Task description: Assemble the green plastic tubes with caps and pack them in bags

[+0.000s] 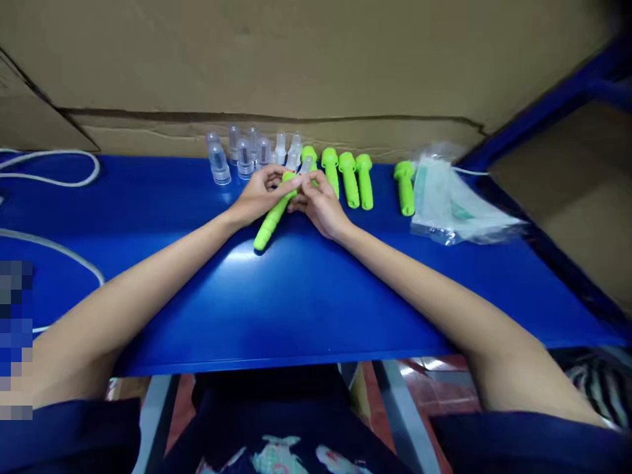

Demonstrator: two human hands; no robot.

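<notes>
Between the fingertips, green handle (pixel 270 220) sits pinched by left hand (pixel 257 192) and right hand (pixel 322 205); looks mid-assembly, next needs careful lining up.

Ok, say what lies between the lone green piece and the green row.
Head view: only bare blue table separates the lone green piece from the green row.
</notes>
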